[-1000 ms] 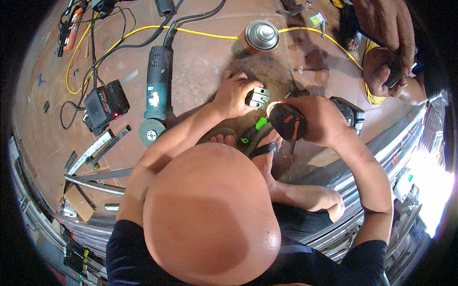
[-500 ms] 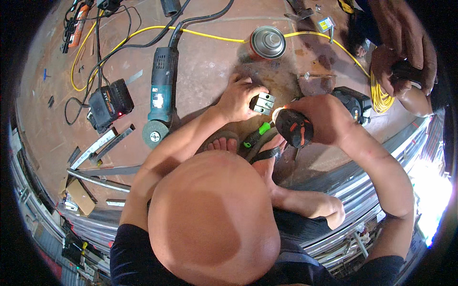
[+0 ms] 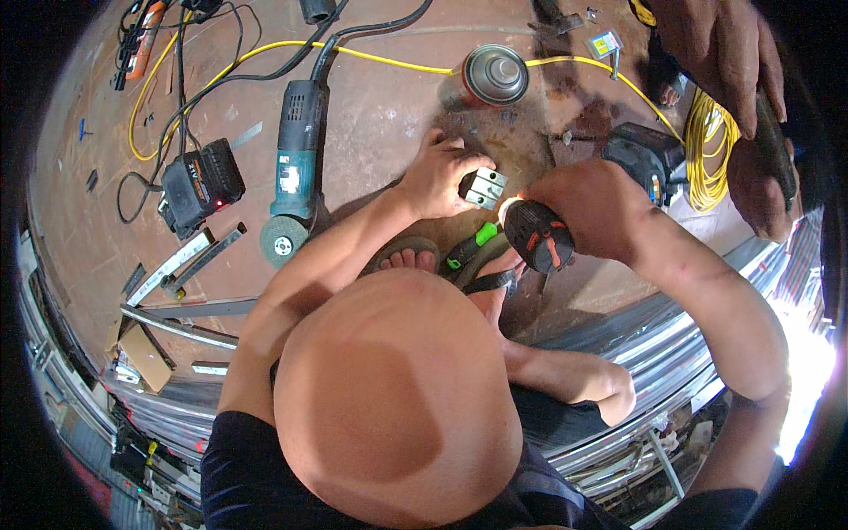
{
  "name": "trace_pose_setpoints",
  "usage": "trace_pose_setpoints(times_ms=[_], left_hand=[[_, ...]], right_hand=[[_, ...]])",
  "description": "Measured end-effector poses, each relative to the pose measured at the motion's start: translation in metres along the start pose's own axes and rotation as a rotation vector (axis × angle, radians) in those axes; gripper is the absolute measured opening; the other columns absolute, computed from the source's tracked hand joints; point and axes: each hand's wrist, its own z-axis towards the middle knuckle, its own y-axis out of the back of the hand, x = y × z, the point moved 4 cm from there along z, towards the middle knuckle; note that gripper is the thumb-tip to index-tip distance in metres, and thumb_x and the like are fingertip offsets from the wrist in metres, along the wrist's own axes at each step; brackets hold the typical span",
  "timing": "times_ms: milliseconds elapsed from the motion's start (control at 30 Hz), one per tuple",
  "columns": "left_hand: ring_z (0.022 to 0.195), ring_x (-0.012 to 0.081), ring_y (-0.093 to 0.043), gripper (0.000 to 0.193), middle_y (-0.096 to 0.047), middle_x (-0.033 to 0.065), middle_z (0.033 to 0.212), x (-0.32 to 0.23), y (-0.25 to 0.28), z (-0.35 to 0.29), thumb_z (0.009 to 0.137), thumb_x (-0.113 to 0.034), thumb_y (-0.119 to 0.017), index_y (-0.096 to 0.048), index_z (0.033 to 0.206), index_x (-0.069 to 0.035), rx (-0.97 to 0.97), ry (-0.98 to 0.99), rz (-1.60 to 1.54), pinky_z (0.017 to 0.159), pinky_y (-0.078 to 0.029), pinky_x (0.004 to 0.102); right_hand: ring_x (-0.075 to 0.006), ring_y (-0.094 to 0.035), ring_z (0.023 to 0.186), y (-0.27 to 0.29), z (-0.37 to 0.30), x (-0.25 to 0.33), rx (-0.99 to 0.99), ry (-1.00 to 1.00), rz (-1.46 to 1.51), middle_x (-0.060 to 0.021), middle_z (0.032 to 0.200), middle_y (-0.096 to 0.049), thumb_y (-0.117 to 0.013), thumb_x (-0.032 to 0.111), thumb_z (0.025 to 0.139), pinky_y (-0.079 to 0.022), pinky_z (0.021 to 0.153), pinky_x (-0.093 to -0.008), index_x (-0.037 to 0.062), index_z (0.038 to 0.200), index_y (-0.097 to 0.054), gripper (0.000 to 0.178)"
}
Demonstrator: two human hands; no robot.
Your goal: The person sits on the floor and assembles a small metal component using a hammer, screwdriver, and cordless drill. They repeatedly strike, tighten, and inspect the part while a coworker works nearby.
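My left hand (image 3: 439, 177) grips a short silver metal piece (image 3: 487, 188) with dark round holes in the face toward me. Close on its right, my right hand (image 3: 583, 208) is wrapped round a black and red cordless drill (image 3: 541, 237). The drill's lamp glows, and its front end points toward the metal piece; whether a bit touches it I cannot make out. A dark battery pack (image 3: 643, 163) shows beyond my right hand. Beneath the work, beside my feet, lies a green and black screwdriver (image 3: 473, 247).
A teal angle grinder (image 3: 298, 168) lies to the left, beyond it a charger with battery (image 3: 201, 187). A spray can (image 3: 495, 76) stands ahead near a yellow cable (image 3: 380, 60). Metal strips (image 3: 181, 261) lie left. Another person's hand (image 3: 729, 53) is at the upper right.
The metal piece has turned slightly in my left hand. My right hand and the drill's battery end have shifted a little away from me. The other person's hands at the upper right have moved.
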Motion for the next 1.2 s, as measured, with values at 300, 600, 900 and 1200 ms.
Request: trace_pose_setpoints(times_ms=[300, 600, 900, 1200], left_hand=[[0.094, 0.0257, -0.068, 0.065, -0.078, -0.0011, 0.098, -0.001, -0.001, 0.001, 0.066, -0.045, -0.107, -0.082, 0.121, -0.021, 0.002, -0.002, 0.009, 0.102, -0.044, 0.0504], [0.1, 0.0234, -0.069, 0.063, -0.079, -0.0039, 0.1, 0.0, 0.001, 0.007, 0.067, -0.051, -0.104, -0.084, 0.12, -0.023, 0.095, -0.034, 0.059, 0.108, -0.041, 0.0522], [0.1, 0.0242, -0.069, 0.063, -0.073, 0.001, 0.093, 0.001, -0.002, 0.008, 0.066, -0.056, -0.103, -0.083, 0.118, -0.025, 0.103, -0.056, 0.088, 0.106, -0.04, 0.0511], [0.107, 0.0216, -0.071, 0.059, -0.085, -0.002, 0.108, -0.004, 0.001, 0.013, 0.067, -0.043, -0.105, -0.084, 0.12, -0.025, 0.154, 0.0, 0.03, 0.109, -0.04, 0.0511]], right_hand=[[-0.0373, -0.084, 0.108, 0.001, 0.002, 0.003, -0.062, 0.052, -0.086, -0.0121, 0.111, -0.085, -0.08, 0.011, 0.091, -0.066, 0.093, -0.0515, 0.0175, 0.121, -0.085, 0.032], [-0.0383, -0.085, 0.095, -0.003, 0.021, 0.011, -0.059, 0.102, -0.155, -0.016, 0.097, -0.085, -0.077, 0.021, 0.095, -0.066, 0.087, -0.0541, 0.0162, 0.107, -0.086, 0.016], [-0.041, -0.084, 0.097, 0.006, 0.008, 0.006, -0.021, 0.057, -0.046, -0.0184, 0.101, -0.085, -0.083, 0.011, 0.087, -0.067, 0.089, -0.0538, 0.0127, 0.112, -0.086, 0.026], [-0.0447, -0.079, 0.112, 0.029, -0.116, 0.014, -0.353, -0.018, 0.436, -0.0193, 0.117, -0.08, -0.09, 0.011, 0.076, -0.064, 0.096, -0.0528, 0.0077, 0.136, -0.078, 0.061]])
